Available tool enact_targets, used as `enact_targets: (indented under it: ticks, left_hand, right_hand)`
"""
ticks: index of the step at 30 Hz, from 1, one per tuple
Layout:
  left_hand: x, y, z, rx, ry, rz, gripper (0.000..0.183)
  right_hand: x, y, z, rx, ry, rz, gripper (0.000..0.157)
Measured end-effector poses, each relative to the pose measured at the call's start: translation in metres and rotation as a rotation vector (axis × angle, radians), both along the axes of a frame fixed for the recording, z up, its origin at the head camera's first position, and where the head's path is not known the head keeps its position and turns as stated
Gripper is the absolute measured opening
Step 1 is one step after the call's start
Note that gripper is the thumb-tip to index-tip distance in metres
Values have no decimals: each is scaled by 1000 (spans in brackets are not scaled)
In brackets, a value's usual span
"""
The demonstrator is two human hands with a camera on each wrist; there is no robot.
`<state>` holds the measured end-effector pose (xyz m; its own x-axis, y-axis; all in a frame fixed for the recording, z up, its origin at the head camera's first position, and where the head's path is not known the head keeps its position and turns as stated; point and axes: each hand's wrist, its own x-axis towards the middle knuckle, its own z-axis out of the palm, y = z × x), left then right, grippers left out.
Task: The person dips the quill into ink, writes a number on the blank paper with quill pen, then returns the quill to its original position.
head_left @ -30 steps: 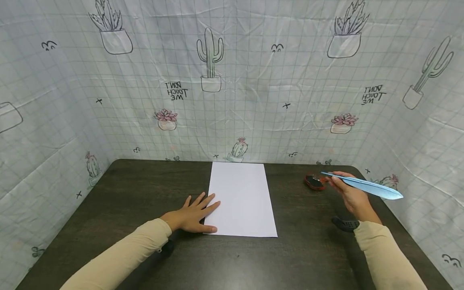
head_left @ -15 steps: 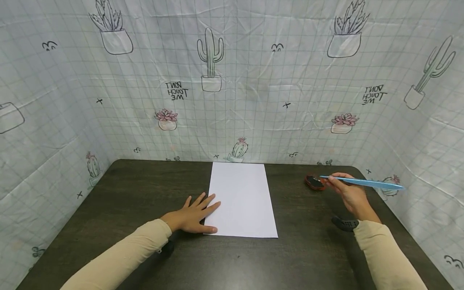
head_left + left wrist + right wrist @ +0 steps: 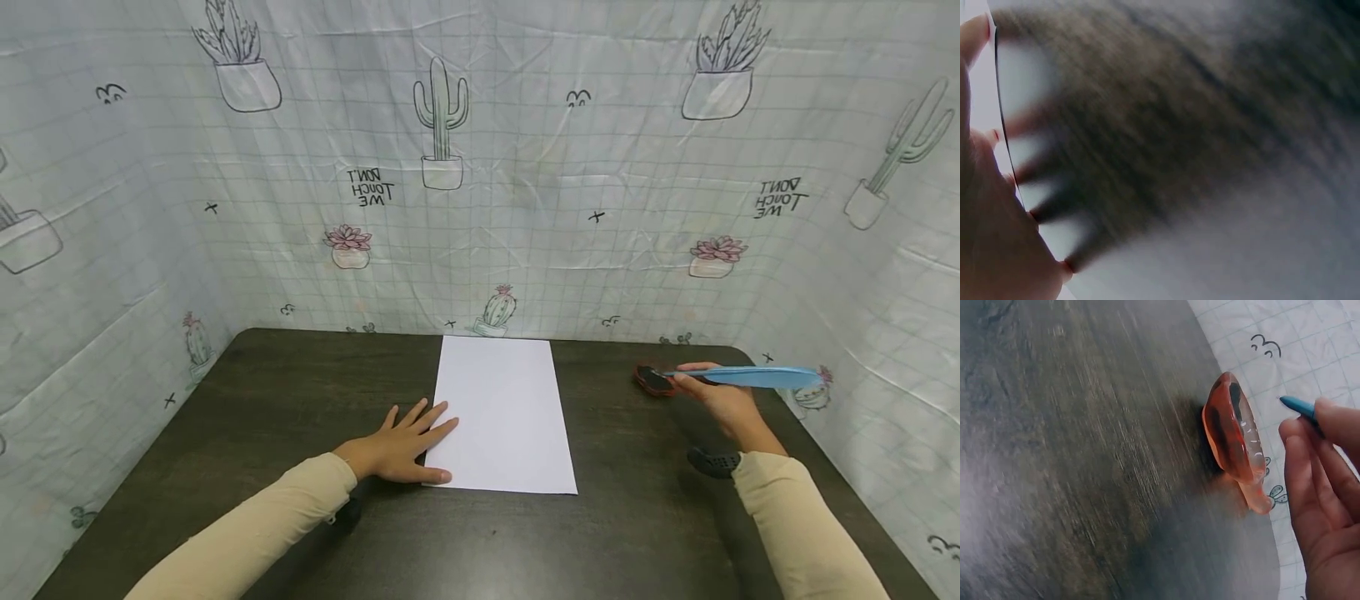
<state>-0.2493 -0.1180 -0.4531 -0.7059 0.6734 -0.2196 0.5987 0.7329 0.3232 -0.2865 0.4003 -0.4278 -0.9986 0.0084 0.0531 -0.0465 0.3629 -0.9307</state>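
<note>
The blue feather (image 3: 772,377) is off to the right of the white sheet (image 3: 502,408), its shaft pinched between the thumb and fingertips of my right hand (image 3: 727,404). The pointed end pokes out past my fingertips toward the sheet, and the vane runs back the other way, above my knuckles. Between the sheet and those fingertips sits the red dish (image 3: 1222,431), translucent, dark inside, with a short stub at one end. My wrist view shows a gap between the feather's point and the dish (from overhead the two simply overlap).

My left hand (image 3: 401,446) rests on the left edge of the sheet, fingers straight and spread, thumb by the near left corner; up close much of that side is a blur. Pale sleeves (image 3: 802,525) cover both my arms, coming in either side of the sheet. The dark table (image 3: 300,383) extends all around it except at the far edge, where the gridded curtain (image 3: 525,208) rises, printed with potted cacti.
</note>
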Motion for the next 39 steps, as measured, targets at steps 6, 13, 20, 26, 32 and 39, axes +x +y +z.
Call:
enact_targets:
  ticks: [6, 13, 20, 26, 32, 39]
  left_hand:
    - [-1, 1, 0, -7, 3, 2, 84]
    - [0, 1, -1, -6, 2, -1, 84]
    - [0, 1, -1, -7, 5, -5, 84]
    - [-1, 1, -1, -7, 3, -4, 84]
    - [-1, 1, -2, -12, 8, -8, 84]
    - [-1, 1, -1, -22, 8, -5, 85]
  right_hand:
    - [-2, -2, 2, 302, -45, -132, 53]
    - [-6, -5, 0, 356, -96, -181, 50]
    - [-9, -10, 2, 507, -111, -204, 47]
    - [-13, -13, 1, 564, -56, -197, 42]
    - [-16, -14, 0, 618, -3, -179, 37]
    - [-19, -14, 0, 654, -32, -188, 38]
